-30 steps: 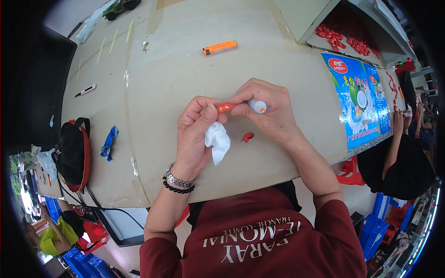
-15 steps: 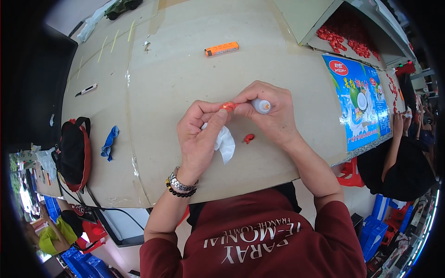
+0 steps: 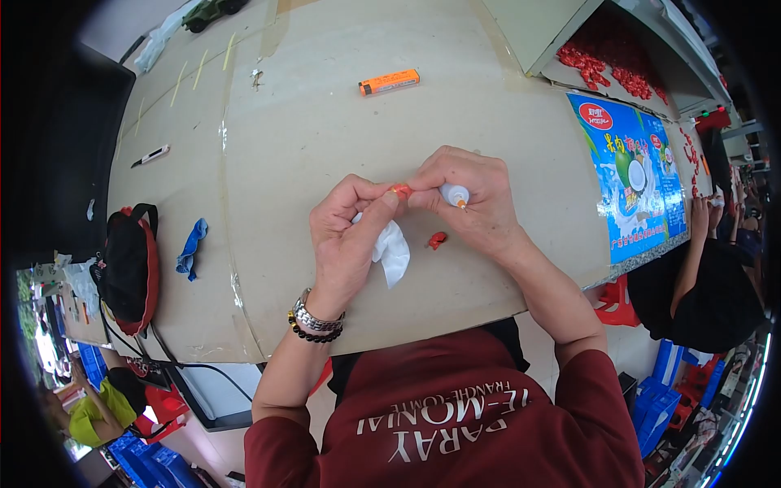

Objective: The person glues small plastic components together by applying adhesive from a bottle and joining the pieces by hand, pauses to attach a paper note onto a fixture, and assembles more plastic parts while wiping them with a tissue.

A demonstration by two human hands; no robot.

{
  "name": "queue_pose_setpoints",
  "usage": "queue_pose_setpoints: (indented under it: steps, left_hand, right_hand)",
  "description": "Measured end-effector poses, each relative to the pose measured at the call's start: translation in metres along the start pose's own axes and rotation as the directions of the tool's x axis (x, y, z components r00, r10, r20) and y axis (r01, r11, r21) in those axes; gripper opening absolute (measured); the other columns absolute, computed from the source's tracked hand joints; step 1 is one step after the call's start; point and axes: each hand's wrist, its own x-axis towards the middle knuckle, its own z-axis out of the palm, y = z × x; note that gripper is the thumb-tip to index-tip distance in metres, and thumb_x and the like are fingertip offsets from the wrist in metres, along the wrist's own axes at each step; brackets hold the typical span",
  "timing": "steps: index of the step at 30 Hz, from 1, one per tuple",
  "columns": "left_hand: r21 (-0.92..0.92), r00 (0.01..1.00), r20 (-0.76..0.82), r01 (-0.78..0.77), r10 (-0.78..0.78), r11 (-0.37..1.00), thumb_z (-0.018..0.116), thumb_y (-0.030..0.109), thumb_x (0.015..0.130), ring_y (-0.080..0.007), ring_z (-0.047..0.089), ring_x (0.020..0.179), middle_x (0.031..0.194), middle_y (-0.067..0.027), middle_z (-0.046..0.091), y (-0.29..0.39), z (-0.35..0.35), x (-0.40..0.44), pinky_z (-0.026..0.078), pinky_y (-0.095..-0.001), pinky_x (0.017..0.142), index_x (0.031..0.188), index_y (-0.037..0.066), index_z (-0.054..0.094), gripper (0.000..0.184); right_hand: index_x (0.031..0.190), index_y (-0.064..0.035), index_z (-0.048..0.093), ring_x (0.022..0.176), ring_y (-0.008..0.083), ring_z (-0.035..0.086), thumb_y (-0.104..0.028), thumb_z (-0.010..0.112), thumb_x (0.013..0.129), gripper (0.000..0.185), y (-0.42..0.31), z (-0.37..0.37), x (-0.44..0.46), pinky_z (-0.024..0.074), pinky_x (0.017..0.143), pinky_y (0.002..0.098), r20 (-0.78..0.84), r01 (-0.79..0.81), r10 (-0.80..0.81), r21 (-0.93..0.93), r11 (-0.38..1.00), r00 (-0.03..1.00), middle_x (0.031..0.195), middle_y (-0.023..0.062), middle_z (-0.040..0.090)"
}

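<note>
Between the fingertips of both hands is a small red piece (image 3: pixel 400 192), partly hidden by the fingers. My left hand (image 3: pixel 351 228) is closed on it with thumb and forefinger, and a white tissue (image 3: pixel 392 253) hangs from the same palm. My right hand (image 3: pixel 469 193) pinches the piece's other end and also holds a small white bottle (image 3: pixel 455 195), its orange tip pointing down. Another red piece (image 3: pixel 438 240) lies on the table just below my right hand.
On the table (image 3: pixel 309 114) are an orange box (image 3: pixel 390 82), a pen-like knife (image 3: pixel 151 156), a blue cloth (image 3: pixel 192 249) and a black-red bag (image 3: pixel 130 268). Red pieces (image 3: pixel 582 65) fill a shelf beyond a blue poster (image 3: pixel 630 175). Other people sit at both sides.
The red piece has turned and is more covered by the fingers. The bottle's tip has tilted downward in my right hand. The tissue has shifted slightly right.
</note>
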Motion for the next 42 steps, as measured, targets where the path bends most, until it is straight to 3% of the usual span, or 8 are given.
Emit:
queue_pose_setpoints:
  steps: [2, 4, 18, 21, 27, 29, 33, 42]
  left_hand:
    - [-0.003, 1.000, 0.004, 0.003, -0.003, 1.000, 0.059, 0.005, 0.092, 0.0004, 0.050, 0.064, 0.079, -0.0029, 0.066, -0.0001, -0.0014, 0.0005, 0.037, -0.0169, 0.054, 0.092, -0.001, 0.062, 0.007]
    - [0.028, 0.999, 0.024, 0.032, -0.033, 0.999, 0.059, 0.007, 0.092, -0.0095, 0.062, 0.071, 0.081, -0.0071, 0.067, 0.0005, -0.0031, 0.0007, 0.048, -0.0232, 0.062, 0.092, 0.001, 0.061, 0.006]
    - [0.031, 0.999, 0.026, 0.019, -0.020, 0.999, 0.060, 0.006, 0.092, -0.0097, 0.062, 0.072, 0.083, -0.0078, 0.068, -0.0019, -0.0041, 0.0002, 0.048, -0.0229, 0.064, 0.092, 0.000, 0.061, 0.006]
    - [0.050, 1.000, 0.030, 0.006, -0.008, 0.999, 0.061, 0.007, 0.092, -0.0094, 0.062, 0.073, 0.083, -0.0080, 0.068, -0.0015, -0.0040, -0.0005, 0.048, -0.0226, 0.065, 0.093, 0.000, 0.061, 0.007]
    - [0.132, 0.998, 0.046, -0.046, 0.040, 0.990, 0.061, 0.009, 0.092, -0.0083, 0.062, 0.075, 0.085, -0.0084, 0.068, 0.0034, -0.0033, -0.0022, 0.047, -0.0223, 0.066, 0.097, -0.001, 0.061, 0.012]
    - [0.124, 0.997, 0.055, -0.060, 0.054, 0.990, 0.061, 0.010, 0.092, -0.0080, 0.062, 0.075, 0.086, -0.0084, 0.068, 0.0058, -0.0017, -0.0013, 0.047, -0.0223, 0.066, 0.099, -0.001, 0.060, 0.013]
    - [0.053, 0.998, 0.061, -0.002, -0.001, 0.999, 0.061, 0.011, 0.092, -0.0083, 0.062, 0.075, 0.087, -0.0084, 0.069, 0.0055, -0.0027, -0.0009, 0.049, -0.0235, 0.067, 0.099, 0.000, 0.059, 0.013]
    - [-0.022, 0.995, 0.057, 0.088, -0.087, 0.996, 0.060, 0.011, 0.092, -0.0093, 0.064, 0.074, 0.085, -0.0080, 0.069, 0.0043, -0.0036, 0.0001, 0.050, -0.0248, 0.065, 0.095, 0.003, 0.059, 0.009]
  right_hand:
    - [0.080, -0.0037, 0.068, 0.066, 0.0146, 0.061, 0.000, 0.075, 0.073, 0.010, 0.0001, -0.0042, -0.0010, 0.0466, 0.057, 0.0264, 0.092, -0.004, 0.007, -0.030, 1.000, 0.996, 0.073, 0.0042, 0.066]
    - [0.079, -0.0035, 0.067, 0.066, 0.0148, 0.061, 0.000, 0.075, 0.073, 0.011, -0.0009, -0.0037, -0.0013, 0.0467, 0.057, 0.0265, 0.087, -0.007, 0.010, -0.036, 0.999, 0.996, 0.073, 0.0043, 0.066]
    - [0.077, -0.0034, 0.066, 0.066, 0.0162, 0.061, 0.002, 0.076, 0.071, 0.012, 0.0007, 0.0008, -0.0027, 0.0469, 0.057, 0.0271, 0.061, 0.025, -0.023, -0.039, 0.999, 0.998, 0.072, 0.0040, 0.066]
    - [0.069, -0.0046, 0.060, 0.059, 0.0197, 0.056, -0.001, 0.074, 0.068, 0.015, 0.0007, 0.0038, -0.0026, 0.0425, 0.051, 0.0315, 0.006, 0.036, -0.036, -0.024, 0.999, 0.999, 0.065, 0.0053, 0.058]
    - [0.071, -0.0058, 0.062, 0.064, 0.0195, 0.058, -0.003, 0.077, 0.065, 0.016, -0.0037, 0.0007, 0.0029, 0.0452, 0.053, 0.0319, 0.002, 0.121, -0.121, -0.066, 0.990, 0.993, 0.068, 0.0032, 0.061]
    - [0.074, -0.0064, 0.064, 0.066, 0.0192, 0.058, -0.003, 0.077, 0.065, 0.016, -0.0058, -0.0034, 0.0064, 0.0464, 0.054, 0.0305, -0.002, 0.213, -0.215, -0.125, 0.969, 0.977, 0.071, 0.0024, 0.062]
    - [0.079, -0.0042, 0.066, 0.066, 0.0177, 0.058, 0.001, 0.077, 0.067, 0.016, -0.0067, -0.0056, 0.0056, 0.0458, 0.057, 0.0279, 0.014, 0.226, -0.227, -0.156, 0.961, 0.974, 0.071, 0.0038, 0.064]
    - [0.078, -0.0039, 0.066, 0.063, 0.0183, 0.056, 0.001, 0.077, 0.061, 0.021, -0.0081, -0.0050, 0.0065, 0.0433, 0.054, 0.0283, 0.043, 0.253, -0.249, -0.183, 0.950, 0.967, 0.071, 0.0045, 0.062]
